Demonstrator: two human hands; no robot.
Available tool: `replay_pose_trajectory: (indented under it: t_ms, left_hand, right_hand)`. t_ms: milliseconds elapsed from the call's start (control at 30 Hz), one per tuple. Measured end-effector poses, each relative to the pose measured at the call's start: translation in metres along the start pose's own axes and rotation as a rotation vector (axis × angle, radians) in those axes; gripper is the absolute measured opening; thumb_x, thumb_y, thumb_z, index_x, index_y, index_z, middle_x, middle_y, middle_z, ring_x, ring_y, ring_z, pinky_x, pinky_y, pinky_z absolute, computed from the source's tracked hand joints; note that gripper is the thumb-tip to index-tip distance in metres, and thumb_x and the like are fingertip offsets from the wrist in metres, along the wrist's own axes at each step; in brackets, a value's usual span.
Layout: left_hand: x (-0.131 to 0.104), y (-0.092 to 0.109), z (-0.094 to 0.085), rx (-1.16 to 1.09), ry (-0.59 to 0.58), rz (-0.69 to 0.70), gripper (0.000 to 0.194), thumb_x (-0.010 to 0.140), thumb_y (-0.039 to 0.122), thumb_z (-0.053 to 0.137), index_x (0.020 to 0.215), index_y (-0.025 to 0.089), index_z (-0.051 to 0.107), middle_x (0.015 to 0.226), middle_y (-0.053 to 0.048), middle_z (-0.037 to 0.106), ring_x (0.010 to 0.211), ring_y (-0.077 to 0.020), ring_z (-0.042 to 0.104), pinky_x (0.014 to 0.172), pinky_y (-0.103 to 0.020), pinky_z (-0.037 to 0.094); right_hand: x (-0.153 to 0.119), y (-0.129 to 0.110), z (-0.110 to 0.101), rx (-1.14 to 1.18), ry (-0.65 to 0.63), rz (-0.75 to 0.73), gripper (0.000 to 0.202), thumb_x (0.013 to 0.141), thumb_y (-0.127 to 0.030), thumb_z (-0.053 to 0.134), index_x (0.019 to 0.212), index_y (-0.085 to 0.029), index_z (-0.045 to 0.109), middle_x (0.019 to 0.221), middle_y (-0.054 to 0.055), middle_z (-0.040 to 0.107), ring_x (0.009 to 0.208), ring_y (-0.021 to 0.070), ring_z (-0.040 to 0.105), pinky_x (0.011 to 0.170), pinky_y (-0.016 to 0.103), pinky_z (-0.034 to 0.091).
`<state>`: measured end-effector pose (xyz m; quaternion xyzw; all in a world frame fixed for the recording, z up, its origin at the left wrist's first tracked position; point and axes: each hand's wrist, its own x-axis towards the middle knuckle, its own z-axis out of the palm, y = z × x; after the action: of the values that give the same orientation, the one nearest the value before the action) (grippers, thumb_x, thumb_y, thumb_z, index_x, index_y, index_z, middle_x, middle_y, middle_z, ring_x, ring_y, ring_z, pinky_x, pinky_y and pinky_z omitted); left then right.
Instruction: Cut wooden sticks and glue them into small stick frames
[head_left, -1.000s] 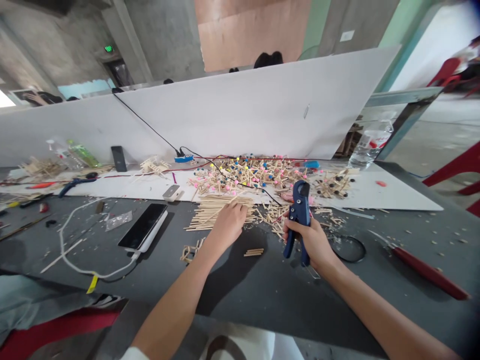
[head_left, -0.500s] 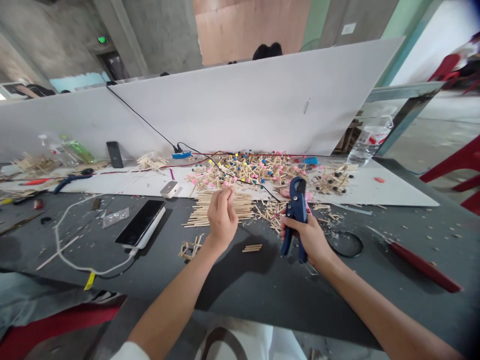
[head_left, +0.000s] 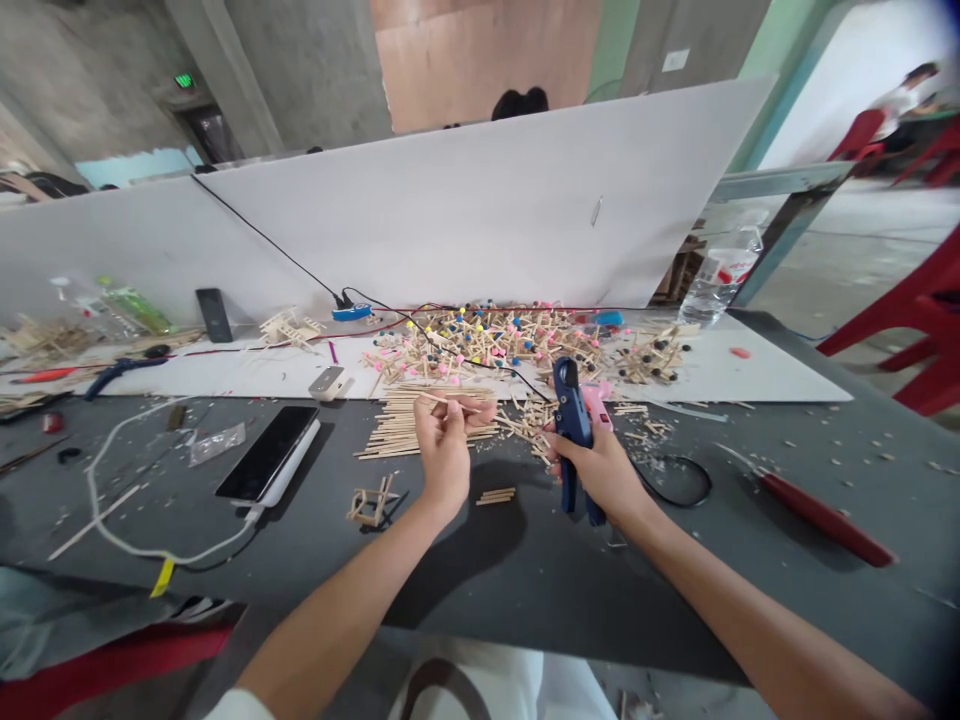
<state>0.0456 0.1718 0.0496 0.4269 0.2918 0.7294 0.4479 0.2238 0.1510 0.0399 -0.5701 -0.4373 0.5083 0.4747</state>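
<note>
Between the thumb and fingers of my left hand is a thin wooden stick, lying roughly level. The hand is above a pile of long wooden sticks. My right hand is wrapped round a blue hand cutter that stands upright, jaw end up. Several short cut sticks lie side by side on the dark table between my forearms. A small wooden stick frame rests left of them. Just behind the cutter is a pink glue gun, partly hidden.
Many stick pieces with coloured ball ends are heaped by the white panel. A phone on a white block lies left with a cable. Red-handled pliers lie right. A water bottle stands at the back right.
My left hand has turned and its fingers have opened out, so the stick now shows in its grip. My right hand still holds the cutter. The view has shifted slightly to the right.
</note>
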Motion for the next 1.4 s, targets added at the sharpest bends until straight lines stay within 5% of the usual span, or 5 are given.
replay_pose_trajectory:
  t_ms: [133, 433, 800, 1067, 1400]
  left_hand:
    - [-0.004, -0.002, 0.001, 0.022, 0.0, -0.047, 0.026, 0.09, 0.038, 0.062, 0.098, 0.023, 0.041, 0.088, -0.001, 0.066, 0.077, -0.0144, 0.071, 0.068, -0.025, 0.057]
    - [-0.004, -0.003, 0.002, 0.093, -0.01, -0.19, 0.036, 0.085, 0.048, 0.065, 0.097, 0.023, 0.043, 0.082, -0.001, 0.066, 0.069, -0.0164, 0.071, 0.056, -0.023, 0.054]
    - [-0.008, 0.0, 0.006, 0.139, -0.107, -0.225, 0.032, 0.087, 0.048, 0.061, 0.094, 0.018, 0.051, 0.085, -0.004, 0.066, 0.061, -0.0168, 0.069, 0.047, -0.024, 0.053]
    - [-0.008, -0.006, 0.006, 0.085, -0.013, -0.274, 0.035, 0.083, 0.047, 0.065, 0.087, 0.015, 0.052, 0.082, -0.004, 0.067, 0.056, -0.0148, 0.068, 0.043, -0.021, 0.047]
    - [0.001, -0.005, 0.002, -0.034, 0.034, -0.332, 0.036, 0.074, 0.039, 0.075, 0.088, 0.017, 0.05, 0.075, -0.001, 0.067, 0.052, -0.0117, 0.065, 0.043, -0.019, 0.043]
  right_hand:
    - [0.0, -0.001, -0.002, -0.021, 0.017, -0.023, 0.027, 0.071, -0.039, 0.072, 0.087, -0.02, 0.06, 0.061, 0.0, 0.062, 0.048, 0.0158, 0.057, 0.044, 0.027, 0.048]
    - [-0.004, -0.009, -0.005, 0.322, -0.001, -0.066, 0.028, 0.069, -0.034, 0.077, 0.085, -0.019, 0.06, 0.058, -0.004, 0.056, 0.047, 0.0121, 0.052, 0.044, 0.025, 0.047]
    - [-0.002, -0.007, -0.003, 0.346, 0.012, -0.091, 0.03, 0.069, -0.035, 0.079, 0.086, -0.018, 0.062, 0.072, 0.002, 0.066, 0.054, 0.0149, 0.059, 0.052, 0.028, 0.05]
    - [0.002, -0.002, -0.006, 0.394, -0.029, -0.125, 0.029, 0.063, -0.018, 0.076, 0.09, -0.019, 0.062, 0.082, 0.002, 0.068, 0.064, 0.0175, 0.064, 0.062, 0.031, 0.053]
    - [-0.009, -0.014, 0.001, 0.279, -0.052, -0.133, 0.033, 0.064, -0.037, 0.08, 0.086, -0.021, 0.06, 0.07, 0.001, 0.063, 0.06, 0.0181, 0.059, 0.06, 0.034, 0.054]
